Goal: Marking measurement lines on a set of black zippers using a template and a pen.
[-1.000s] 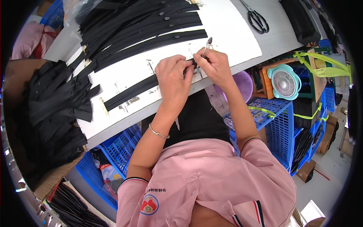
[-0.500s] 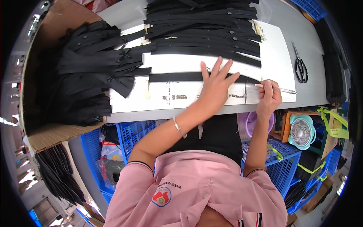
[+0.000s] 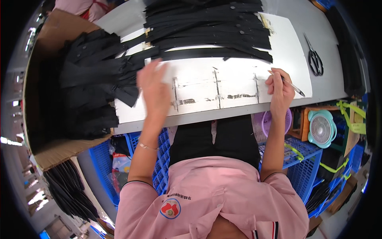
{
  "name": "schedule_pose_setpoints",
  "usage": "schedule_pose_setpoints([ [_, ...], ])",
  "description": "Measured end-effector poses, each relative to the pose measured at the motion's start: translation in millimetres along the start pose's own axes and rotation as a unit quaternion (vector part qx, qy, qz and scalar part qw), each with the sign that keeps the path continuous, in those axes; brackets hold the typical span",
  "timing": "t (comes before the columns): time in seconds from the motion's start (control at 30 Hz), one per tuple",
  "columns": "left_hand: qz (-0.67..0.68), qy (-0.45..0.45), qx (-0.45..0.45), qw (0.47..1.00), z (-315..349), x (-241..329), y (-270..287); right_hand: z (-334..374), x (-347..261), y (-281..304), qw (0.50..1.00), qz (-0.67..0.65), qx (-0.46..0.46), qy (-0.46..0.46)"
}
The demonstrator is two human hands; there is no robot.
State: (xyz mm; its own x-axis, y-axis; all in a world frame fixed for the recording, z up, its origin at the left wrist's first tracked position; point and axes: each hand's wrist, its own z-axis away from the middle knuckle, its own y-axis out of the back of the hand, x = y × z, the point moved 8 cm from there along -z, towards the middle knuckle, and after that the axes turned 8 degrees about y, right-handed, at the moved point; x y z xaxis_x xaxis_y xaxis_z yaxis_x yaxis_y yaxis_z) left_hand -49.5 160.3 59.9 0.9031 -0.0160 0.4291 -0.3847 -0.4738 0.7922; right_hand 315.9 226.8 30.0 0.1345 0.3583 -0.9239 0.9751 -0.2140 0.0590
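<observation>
My left hand (image 3: 154, 89), blurred by motion, has its fingers stretched out beside the black fabric strips (image 3: 131, 65) that hang out of the cardboard box at the left. Nothing shows between its fingers. In my right hand (image 3: 281, 89) is a slim pen (image 3: 295, 88), held aslant over the right side of the white board (image 3: 195, 81). Dark ruled lines and smudges mark the bare front of that board. Farther back, a row of black strips (image 3: 207, 32) lies across it, the nearest one slightly apart from the others at its left.
A cardboard box (image 3: 59, 24) full of black strips stands at the left. Black-handled scissors (image 3: 315, 61) lie on the grey table (image 3: 294, 24) at the right. Blue crates (image 3: 304, 171), a purple basket (image 3: 284, 121) and a small teal fan (image 3: 321, 128) are below the table's front edge.
My left hand has left the strip at the middle of the board and swung left toward the box. That strip now lies farther back, against the others. My right hand still holds the pen.
</observation>
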Motion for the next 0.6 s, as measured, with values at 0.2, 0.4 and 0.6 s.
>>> schedule_pose_setpoints([
  [0.2,-0.086,0.058,0.020,0.994,-4,-73,37,-1,5,-1,1.000,-0.011,-0.016,-0.009],
  [0.4,0.176,0.105,-0.183,0.961,-17,30,-22,9,-9,-4,0.999,0.049,0.001,-0.003],
  [0.6,0.222,-0.037,-0.235,0.946,-8,129,-87,58,-62,-46,0.889,0.304,-0.101,0.326],
])
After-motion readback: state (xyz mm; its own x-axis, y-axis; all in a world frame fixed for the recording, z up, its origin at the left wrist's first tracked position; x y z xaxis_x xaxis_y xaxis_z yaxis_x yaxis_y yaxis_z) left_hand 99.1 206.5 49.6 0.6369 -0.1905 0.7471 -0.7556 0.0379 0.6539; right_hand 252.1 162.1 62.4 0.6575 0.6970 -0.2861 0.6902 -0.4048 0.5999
